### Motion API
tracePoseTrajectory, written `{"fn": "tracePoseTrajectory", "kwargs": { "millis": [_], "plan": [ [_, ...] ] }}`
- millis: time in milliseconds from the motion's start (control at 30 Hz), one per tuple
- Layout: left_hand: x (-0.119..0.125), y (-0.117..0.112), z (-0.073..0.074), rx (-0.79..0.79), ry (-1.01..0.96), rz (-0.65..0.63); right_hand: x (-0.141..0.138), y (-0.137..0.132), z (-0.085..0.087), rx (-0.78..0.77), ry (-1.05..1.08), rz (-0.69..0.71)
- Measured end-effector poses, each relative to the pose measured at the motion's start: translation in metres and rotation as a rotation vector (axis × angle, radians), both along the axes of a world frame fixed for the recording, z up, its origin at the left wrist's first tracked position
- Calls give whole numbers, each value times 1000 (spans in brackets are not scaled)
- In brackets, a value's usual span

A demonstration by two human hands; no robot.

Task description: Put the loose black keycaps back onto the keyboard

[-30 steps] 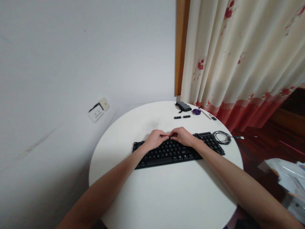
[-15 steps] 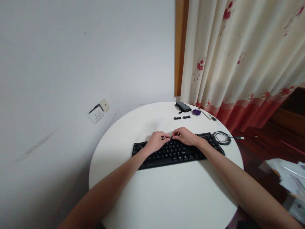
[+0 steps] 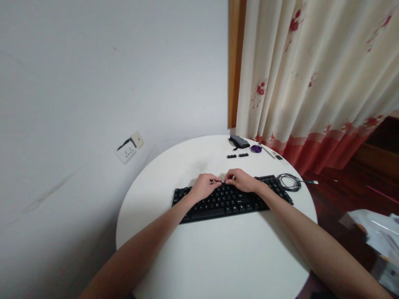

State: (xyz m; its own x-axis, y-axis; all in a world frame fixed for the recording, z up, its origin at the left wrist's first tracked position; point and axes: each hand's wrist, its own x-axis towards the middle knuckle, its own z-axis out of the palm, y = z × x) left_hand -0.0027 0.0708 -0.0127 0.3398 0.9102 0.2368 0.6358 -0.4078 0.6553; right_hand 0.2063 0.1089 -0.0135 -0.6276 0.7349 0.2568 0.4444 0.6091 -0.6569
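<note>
A black keyboard (image 3: 215, 212) lies across the white round table (image 3: 218, 253). At its far edge, near the middle, my left hand (image 3: 204, 187) bends over the upper keys with thumb and fingers pinched together. Close beside it, my right hand (image 3: 240, 180) is also pinched, its fingertips almost meeting the left ones. Whatever is between the fingertips is too small and hidden to make out. Beyond the hands stand two short rows of loose black keycaps, a left row (image 3: 232, 156) and a right row (image 3: 243, 155).
A coiled black cable (image 3: 289, 182) with its plug (image 3: 311, 182) lies at the right table edge. Toward the back are a grey pouch (image 3: 240, 141), a purple crumpled item (image 3: 256, 148) and a slim white stick (image 3: 268, 151). Wall and curtain (image 3: 280, 104) border the table.
The view has shifted slightly. Both hands stay at the same part of the keyboard, their fingertips now a little farther apart.
</note>
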Motion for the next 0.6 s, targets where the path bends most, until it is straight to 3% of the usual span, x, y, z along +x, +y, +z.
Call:
{"fn": "tracePoseTrajectory", "kwargs": {
  "millis": [300,600],
  "plan": [
    [-1,2,-3,117,110,-27,0,-2,1,44,-65,-42],
    [2,-17,17,237,466,-123,-3,-9,4,165,-195,-76]
  ]
}}
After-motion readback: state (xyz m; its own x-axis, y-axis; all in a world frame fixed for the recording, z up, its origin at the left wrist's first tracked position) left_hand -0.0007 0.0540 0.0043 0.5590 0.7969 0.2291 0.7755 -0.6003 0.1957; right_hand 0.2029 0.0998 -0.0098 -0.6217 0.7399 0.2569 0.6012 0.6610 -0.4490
